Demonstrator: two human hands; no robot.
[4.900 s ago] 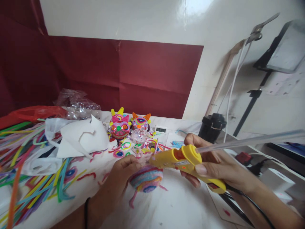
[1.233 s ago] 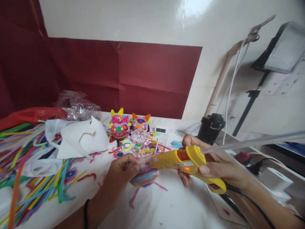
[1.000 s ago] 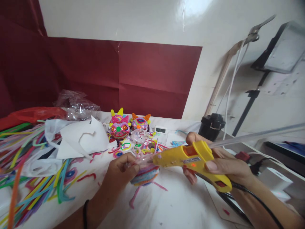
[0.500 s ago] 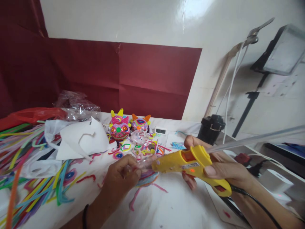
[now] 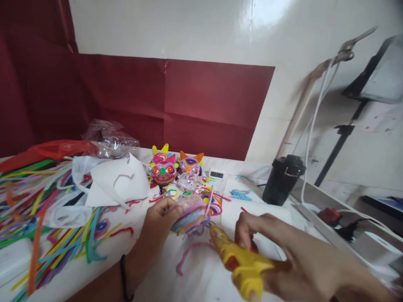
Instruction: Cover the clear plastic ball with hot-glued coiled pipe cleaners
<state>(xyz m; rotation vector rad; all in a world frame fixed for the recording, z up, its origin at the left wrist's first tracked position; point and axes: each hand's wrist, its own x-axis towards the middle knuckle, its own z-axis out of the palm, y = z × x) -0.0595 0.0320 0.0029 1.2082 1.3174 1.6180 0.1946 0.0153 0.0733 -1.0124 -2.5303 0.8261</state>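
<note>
My left hand [image 5: 162,222] pinches the edge of a rounded clear plastic piece [image 5: 192,212] striped with coloured pipe cleaners, raised a little above the table. My right hand [image 5: 277,243] is closed around a yellow hot glue gun [image 5: 233,258], somewhat blurred. Its nozzle points up and to the left, just short of the striped piece and apart from it. A pink pipe cleaner [image 5: 189,251] curves over the white table below the piece.
Loose pipe cleaners [image 5: 53,209] and cut white paper [image 5: 119,184] cover the left. Decorated masks [image 5: 163,171] and a small digital timer [image 5: 217,174] stand at the back. A black canister [image 5: 284,178], a lamp stand and cords are at right.
My right hand has drawn the glue gun away from the piece and swung its rear end down towards me. My left hand has turned the piece so its striped side shows.
</note>
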